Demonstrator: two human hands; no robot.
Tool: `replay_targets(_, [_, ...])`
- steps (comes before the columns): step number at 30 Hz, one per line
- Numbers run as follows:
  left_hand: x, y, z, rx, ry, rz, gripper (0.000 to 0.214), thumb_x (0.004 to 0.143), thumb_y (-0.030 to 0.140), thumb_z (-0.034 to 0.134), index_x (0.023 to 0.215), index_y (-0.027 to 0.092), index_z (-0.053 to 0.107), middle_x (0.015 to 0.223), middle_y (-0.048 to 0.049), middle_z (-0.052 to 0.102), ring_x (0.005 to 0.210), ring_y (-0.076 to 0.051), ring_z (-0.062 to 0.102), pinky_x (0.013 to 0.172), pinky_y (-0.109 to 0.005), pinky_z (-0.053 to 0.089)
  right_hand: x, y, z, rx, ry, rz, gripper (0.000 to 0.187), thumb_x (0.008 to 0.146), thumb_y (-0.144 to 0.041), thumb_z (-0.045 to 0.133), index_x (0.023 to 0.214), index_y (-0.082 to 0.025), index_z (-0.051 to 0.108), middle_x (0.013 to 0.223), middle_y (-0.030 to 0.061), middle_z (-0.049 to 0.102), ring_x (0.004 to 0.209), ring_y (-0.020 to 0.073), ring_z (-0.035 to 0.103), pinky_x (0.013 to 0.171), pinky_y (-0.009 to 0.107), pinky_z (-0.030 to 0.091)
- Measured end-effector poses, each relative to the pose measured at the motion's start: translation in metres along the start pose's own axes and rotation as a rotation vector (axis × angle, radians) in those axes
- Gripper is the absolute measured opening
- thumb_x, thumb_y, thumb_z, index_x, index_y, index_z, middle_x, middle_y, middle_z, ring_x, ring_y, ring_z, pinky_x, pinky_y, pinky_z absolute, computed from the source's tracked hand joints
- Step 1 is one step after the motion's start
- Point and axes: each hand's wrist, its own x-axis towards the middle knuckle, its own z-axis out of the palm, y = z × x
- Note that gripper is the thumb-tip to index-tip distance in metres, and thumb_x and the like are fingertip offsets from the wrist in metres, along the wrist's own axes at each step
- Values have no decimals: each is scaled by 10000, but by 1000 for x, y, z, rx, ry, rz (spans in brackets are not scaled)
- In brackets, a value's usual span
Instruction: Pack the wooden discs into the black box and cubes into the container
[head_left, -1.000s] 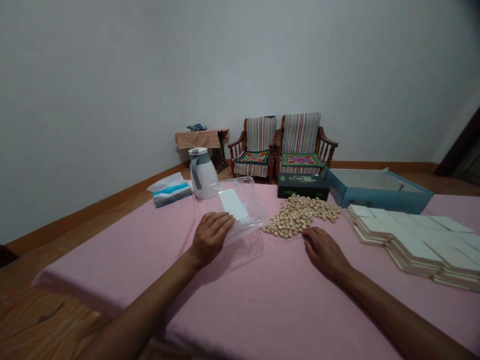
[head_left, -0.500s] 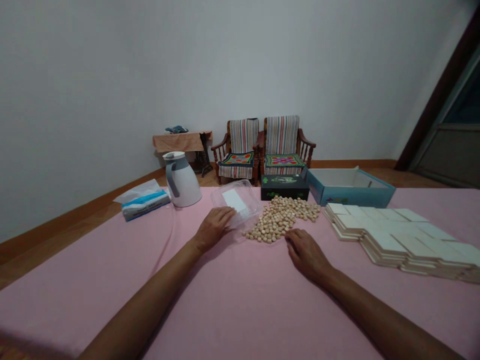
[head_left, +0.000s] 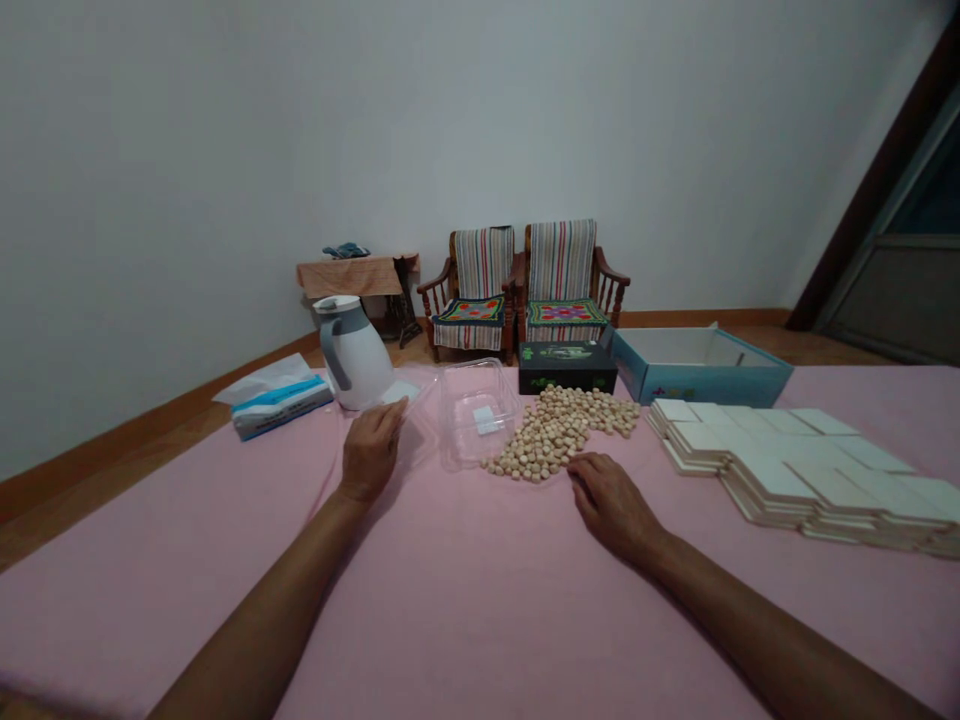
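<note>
My left hand [head_left: 373, 448] is closed on the edge of a clear plastic lid [head_left: 422, 405] with a white label, tilted up at the left side of a clear plastic box [head_left: 459, 430]. Another pale label shows at the box, and the box looks empty. Right of it lies a heap of small, round, tan pieces [head_left: 551, 435], wooden-looking. My right hand [head_left: 611, 500] rests on the pink cloth at the heap's near edge, fingers loosely bent and holding nothing I can see.
A white and grey jug [head_left: 360, 360] and a tissue pack [head_left: 279, 400] stand on the left. Behind the heap are a black box [head_left: 566, 375] and an open blue box [head_left: 705, 383]. Stacks of pale flat tiles [head_left: 795, 460] lie on the right. Two chairs stand beyond the table.
My left hand has moved left and swung the lid away from the box, which now stands open. My right hand has stayed in place.
</note>
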Motion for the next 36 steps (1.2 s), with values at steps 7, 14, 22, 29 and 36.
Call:
replay_targets(7, [5, 1, -6, 153, -429, -58, 506, 797, 31, 395, 1257, 176, 546, 1142, -142, 664, 976, -262, 635, 822, -380, 479, 0, 0, 1, -3, 27, -15, 214, 853, -99, 449, 1009, -170, 577, 1003, 115, 614, 954, 236, 536, 818, 377, 455])
replay_targets(14, [-2, -19, -23, 293, -729, -114, 418, 768, 114, 536, 1164, 234, 595, 1270, -172, 582, 1127, -354, 566, 828, -527, 469, 0, 0, 1, -8, 12, -15, 220, 855, -100, 443, 1022, -160, 573, 1012, 119, 613, 963, 238, 539, 826, 379, 455])
replay_targets(22, [3, 24, -20, -202, -488, 69, 633, 826, 231, 567, 1416, 240, 339, 1473, -169, 341, 1162, -267, 554, 933, -436, 487, 1, -1, 0, -1, -14, 0, 218, 871, -111, 425, 1020, -150, 579, 1021, 126, 616, 964, 240, 536, 838, 397, 452])
replay_targets(29, [-3, 65, 9, -487, -362, 41, 240, 930, 211, 409, 1137, 194, 531, 1138, -100, 574, 877, -165, 620, 805, -322, 529, 2, -5, -4, -11, 18, -5, 225, 860, -104, 433, 1009, -157, 592, 1004, 128, 624, 950, 243, 543, 807, 391, 465])
replay_targets(36, [2, 41, -2, -411, -150, 32, 155, 866, 129, 414, 950, 189, 529, 942, -68, 575, 846, -174, 582, 751, -299, 506, 1, -1, 1, -7, 21, -7, 236, 860, -103, 439, 1039, -165, 580, 1025, 120, 619, 952, 241, 544, 818, 390, 463])
